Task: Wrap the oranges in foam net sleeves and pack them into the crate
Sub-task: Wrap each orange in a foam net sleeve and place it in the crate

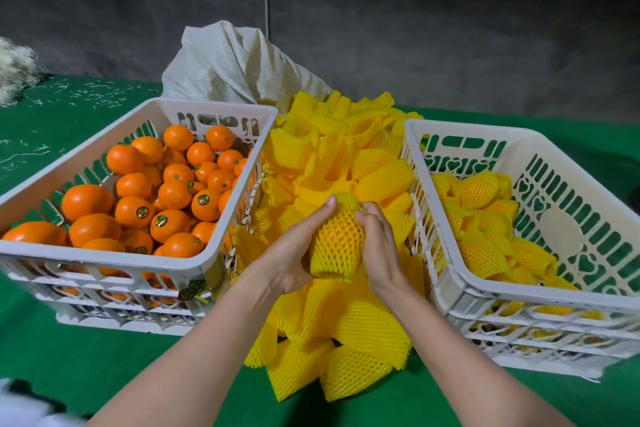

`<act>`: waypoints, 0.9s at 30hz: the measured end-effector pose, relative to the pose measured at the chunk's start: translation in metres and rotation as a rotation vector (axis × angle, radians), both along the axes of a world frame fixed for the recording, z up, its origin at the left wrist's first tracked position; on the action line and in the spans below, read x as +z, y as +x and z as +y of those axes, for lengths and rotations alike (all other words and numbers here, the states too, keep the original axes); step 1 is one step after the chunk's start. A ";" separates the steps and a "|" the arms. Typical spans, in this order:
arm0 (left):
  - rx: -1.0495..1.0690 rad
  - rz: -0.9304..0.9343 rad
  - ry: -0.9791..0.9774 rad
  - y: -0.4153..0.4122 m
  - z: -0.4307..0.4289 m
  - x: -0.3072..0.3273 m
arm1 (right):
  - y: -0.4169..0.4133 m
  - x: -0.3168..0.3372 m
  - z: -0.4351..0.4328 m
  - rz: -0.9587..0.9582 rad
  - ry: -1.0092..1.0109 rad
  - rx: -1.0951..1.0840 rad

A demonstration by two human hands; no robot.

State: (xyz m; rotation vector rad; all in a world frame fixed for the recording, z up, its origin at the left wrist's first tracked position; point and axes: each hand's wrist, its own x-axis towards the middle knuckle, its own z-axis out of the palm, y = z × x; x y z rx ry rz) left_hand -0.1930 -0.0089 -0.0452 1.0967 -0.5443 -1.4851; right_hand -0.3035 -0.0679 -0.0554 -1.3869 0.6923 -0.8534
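Observed at centre, above loose sleeve pile [349, 333]: netted orange [337, 239], clasped between left hand [291, 255] and right hand [379, 250], fingers of both curled round it. Noted leftward: left crate [104, 258] holding bare oranges [166, 194]. Noted rightward: right crate [519, 289] holding wrapped fruit [481, 250].

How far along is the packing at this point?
Done: wrapped oranges partly fill the right crate. In hand: the left hand and right hand grip one orange, its foam sleeve already around it. Left: the left crate holds many bare oranges, and loose sleeves lie piled between the crates.
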 end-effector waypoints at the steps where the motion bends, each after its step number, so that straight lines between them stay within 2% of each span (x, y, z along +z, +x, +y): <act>1: -0.025 -0.024 0.004 0.000 0.001 0.001 | -0.001 -0.001 0.000 0.006 0.001 -0.011; 4: -0.035 -0.135 0.040 -0.003 0.002 0.004 | -0.002 -0.002 0.002 -0.003 -0.048 -0.062; 7: 0.074 -0.196 0.043 -0.006 0.002 0.002 | -0.006 -0.004 0.007 -0.010 -0.179 -0.040; 11: 0.238 -0.148 0.056 -0.002 0.001 0.003 | -0.016 -0.005 0.011 0.043 -0.266 0.067; 16: 0.219 -0.168 -0.044 -0.004 0.005 0.011 | -0.022 0.000 0.012 0.154 -0.374 0.229; 22: 0.129 -0.082 -0.060 -0.021 -0.008 0.019 | -0.032 0.013 0.003 0.208 -0.433 0.038; 27: 0.242 -0.222 -0.176 -0.054 -0.039 0.016 | -0.058 0.033 -0.034 0.165 -0.505 -0.197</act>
